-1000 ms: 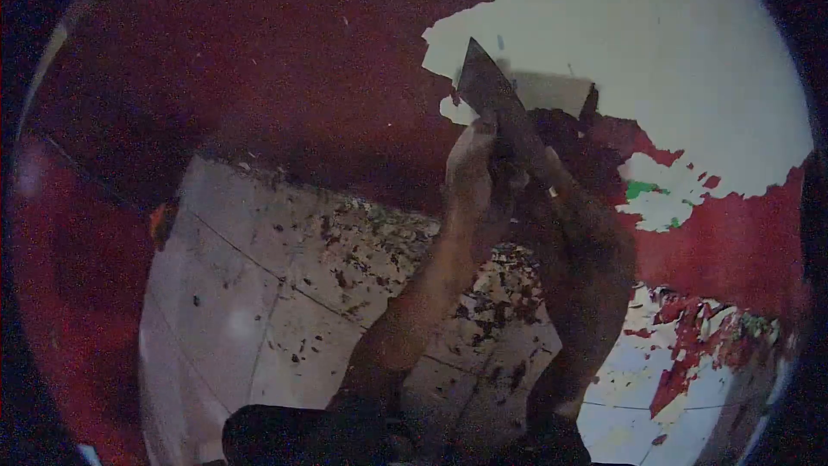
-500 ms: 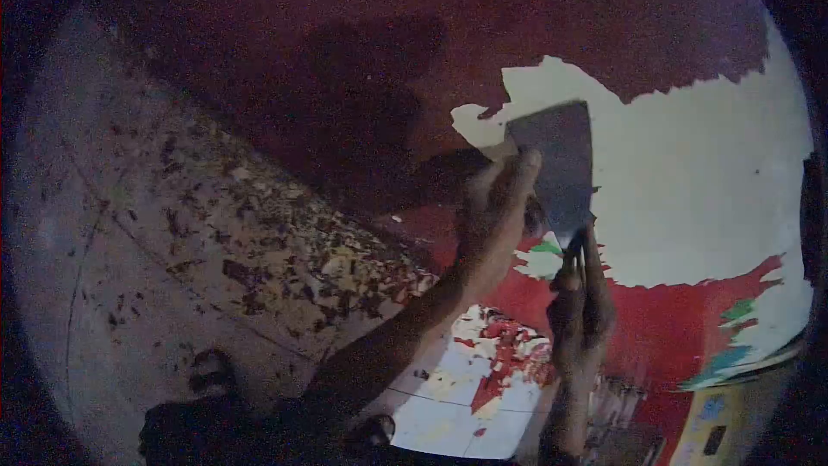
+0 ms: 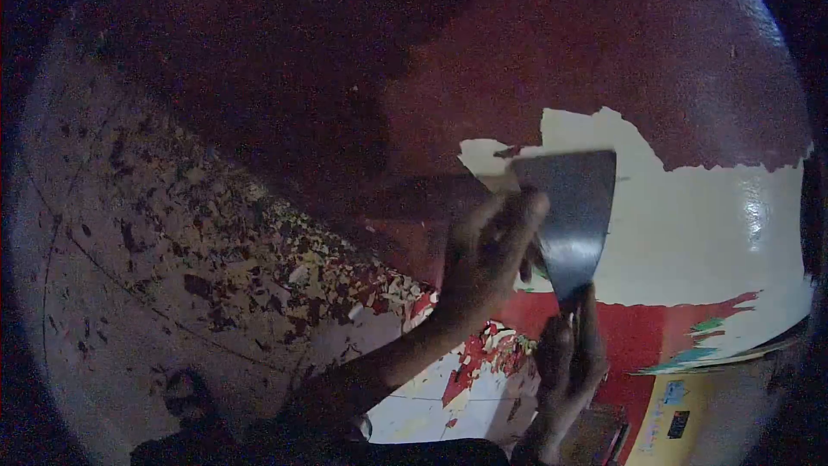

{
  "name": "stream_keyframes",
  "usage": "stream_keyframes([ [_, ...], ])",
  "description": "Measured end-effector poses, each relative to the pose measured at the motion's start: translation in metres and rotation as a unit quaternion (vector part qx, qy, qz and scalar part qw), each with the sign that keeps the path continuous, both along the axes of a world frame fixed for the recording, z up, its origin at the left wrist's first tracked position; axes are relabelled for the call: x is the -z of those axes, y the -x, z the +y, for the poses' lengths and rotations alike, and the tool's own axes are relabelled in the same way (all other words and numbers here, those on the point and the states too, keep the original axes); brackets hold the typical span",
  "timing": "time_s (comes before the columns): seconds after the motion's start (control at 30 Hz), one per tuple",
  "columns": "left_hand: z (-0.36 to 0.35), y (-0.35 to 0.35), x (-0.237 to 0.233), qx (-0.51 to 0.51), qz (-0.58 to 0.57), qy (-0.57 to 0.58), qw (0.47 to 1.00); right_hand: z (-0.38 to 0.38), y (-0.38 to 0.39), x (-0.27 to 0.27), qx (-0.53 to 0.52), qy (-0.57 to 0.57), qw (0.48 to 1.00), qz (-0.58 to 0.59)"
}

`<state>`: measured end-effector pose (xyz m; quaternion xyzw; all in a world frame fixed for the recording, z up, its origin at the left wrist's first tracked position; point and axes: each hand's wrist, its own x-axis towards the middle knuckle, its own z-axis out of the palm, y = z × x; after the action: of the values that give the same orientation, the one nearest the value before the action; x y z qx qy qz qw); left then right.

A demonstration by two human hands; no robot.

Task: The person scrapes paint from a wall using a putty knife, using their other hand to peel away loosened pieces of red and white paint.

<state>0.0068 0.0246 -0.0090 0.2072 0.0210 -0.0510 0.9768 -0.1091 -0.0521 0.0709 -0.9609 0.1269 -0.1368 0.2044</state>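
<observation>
Scraper, both hands and pale wall patch all lie lower in view than a moment before; the blade's broad edge has levelled out slightly.

Toward 8 o'clock, dark and pale flakes litter the floor. The left hand is partly curled, fingertips at the blade's left side, hiding part of it. The scraper lies right of centre, its broad edge facing 12 o'clock and its long axis running roughly 12 to 6, narrowing downward. The right hand is closed around its 6 o'clock end, covering the handle. The pale patch spreads toward 3 o'clock, with dark red wall above; a yellow panel sits near 4 o'clock.
</observation>
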Motion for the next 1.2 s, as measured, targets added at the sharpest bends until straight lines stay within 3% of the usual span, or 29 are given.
stream_keyframes([
  [0.07, -0.003, -0.003, 0.009, 0.014, -0.046, 0.004, 0.999, 0.0, -0.006, 0.009, -0.007, 0.013, 1.0, -0.026],
  [0.13, 0.01, -0.001, 0.002, 0.005, -0.016, -0.008, 1.0, 0.006, -0.015, 0.008, -0.033, 0.056, 0.998, -0.001],
  [0.23, 0.006, 0.003, 0.0, 0.058, 0.003, 0.034, 0.998, 0.006, 0.0, 0.003, -0.017, 0.01, 0.999, -0.038],
  [0.3, 0.001, -0.002, 0.004, 0.028, -0.023, 0.031, 0.999, 0.002, -0.001, 0.007, -0.018, 0.031, 0.998, -0.057],
  [0.67, 0.001, 0.001, 0.006, 0.012, -0.002, 0.036, 0.999, -0.003, 0.0, 0.003, -0.052, 0.046, 0.998, 0.007],
  [0.77, -0.006, 0.005, 0.005, 0.046, -0.009, 0.041, 0.998, 0.0, 0.001, 0.004, -0.042, 0.04, 0.998, 0.001],
  [0.93, 0.001, 0.003, 0.001, 0.019, 0.009, 0.025, 0.999, 0.005, 0.0, -0.003, -0.034, 0.024, 0.996, 0.076],
  [1.07, -0.002, -0.003, 0.005, -0.06, -0.039, -0.046, 0.996, 0.002, -0.001, 0.005, -0.042, 0.027, 0.998, 0.032],
  [1.2, 0.003, -0.005, 0.01, 0.014, -0.039, -0.018, 0.999, -0.001, -0.003, 0.005, -0.032, 0.046, 0.996, 0.074],
])
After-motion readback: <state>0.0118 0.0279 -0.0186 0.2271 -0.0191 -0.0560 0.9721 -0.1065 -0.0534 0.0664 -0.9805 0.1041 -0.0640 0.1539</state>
